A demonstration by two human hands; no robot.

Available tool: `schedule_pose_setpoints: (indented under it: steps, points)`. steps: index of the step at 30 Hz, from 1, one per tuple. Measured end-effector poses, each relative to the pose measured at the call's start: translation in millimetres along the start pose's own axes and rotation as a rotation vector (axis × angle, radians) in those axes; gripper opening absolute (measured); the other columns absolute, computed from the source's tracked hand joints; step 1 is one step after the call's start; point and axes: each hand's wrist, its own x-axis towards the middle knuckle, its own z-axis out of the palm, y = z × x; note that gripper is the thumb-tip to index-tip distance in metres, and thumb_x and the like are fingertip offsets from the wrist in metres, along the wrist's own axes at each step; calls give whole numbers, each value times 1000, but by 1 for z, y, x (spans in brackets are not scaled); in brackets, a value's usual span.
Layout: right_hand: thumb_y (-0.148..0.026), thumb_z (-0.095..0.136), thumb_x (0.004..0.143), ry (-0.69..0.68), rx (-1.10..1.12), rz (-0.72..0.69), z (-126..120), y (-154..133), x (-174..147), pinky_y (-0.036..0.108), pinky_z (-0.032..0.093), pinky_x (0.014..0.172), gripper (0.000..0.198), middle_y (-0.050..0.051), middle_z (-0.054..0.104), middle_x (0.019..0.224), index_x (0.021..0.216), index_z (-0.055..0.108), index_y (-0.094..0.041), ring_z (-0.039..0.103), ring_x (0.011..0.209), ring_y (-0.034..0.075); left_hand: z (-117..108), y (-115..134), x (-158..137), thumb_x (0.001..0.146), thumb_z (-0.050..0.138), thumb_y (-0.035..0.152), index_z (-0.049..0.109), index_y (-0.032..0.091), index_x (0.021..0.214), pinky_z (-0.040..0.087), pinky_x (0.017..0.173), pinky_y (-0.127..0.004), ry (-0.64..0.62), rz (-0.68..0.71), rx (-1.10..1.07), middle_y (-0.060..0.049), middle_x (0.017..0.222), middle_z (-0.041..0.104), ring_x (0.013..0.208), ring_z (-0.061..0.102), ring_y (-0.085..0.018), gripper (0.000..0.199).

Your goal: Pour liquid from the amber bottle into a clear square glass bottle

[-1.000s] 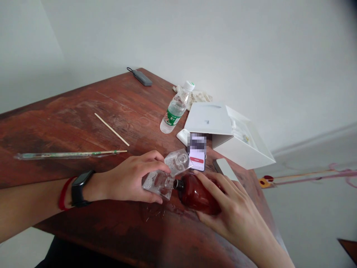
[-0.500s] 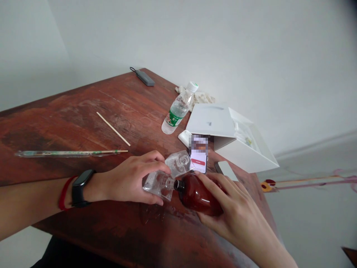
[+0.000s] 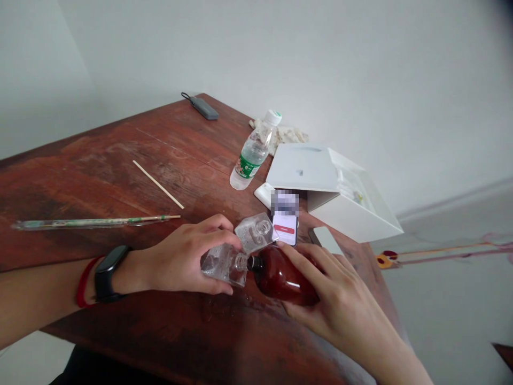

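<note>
Low over the table, my left hand (image 3: 188, 254) is closed around a small clear square bottle (image 3: 222, 264), which lies tilted with its open neck to the right. My right hand (image 3: 328, 280) grips a dark reddish-brown bottle (image 3: 282, 275) on its side. The brown bottle's black neck (image 3: 255, 263) meets the clear bottle's mouth. Just beyond them is a second clear square bottle (image 3: 254, 232), close to my left fingertips. Wet spots show on the wood below the bottles.
On the wooden table (image 3: 100, 182) lie a chopstick (image 3: 158, 184) and wrapped chopsticks (image 3: 100, 221). A water bottle (image 3: 254, 152) stands behind my hands. Nearby are a phone (image 3: 285, 227), a white box (image 3: 302, 167), a cloth (image 3: 290, 133) and a grey device (image 3: 203, 107).
The whole view has shifted slightly. Both hands keep their hold, and the two bottle mouths remain together.
</note>
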Motion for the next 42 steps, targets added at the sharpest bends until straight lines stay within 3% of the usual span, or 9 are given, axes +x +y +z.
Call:
schedule_pose_setpoints:
  steps: [10,42]
  points:
    - [-32,78,90,-51,6,23,-2,-3,0,47,63,83,71,16,74,125,155,52,-21,76,102,33,0,0,0,76,98,46,67,28,126,58,92,-35,1,-6,27,-4,126,62,110,69,-25,61]
    - [-28,74,90,-70,5,38,-4,-4,-1,50,63,86,67,18,73,128,153,56,-18,76,104,33,-2,2,1,79,97,45,63,29,129,57,85,-33,-26,13,62,-3,127,59,104,70,-22,62]
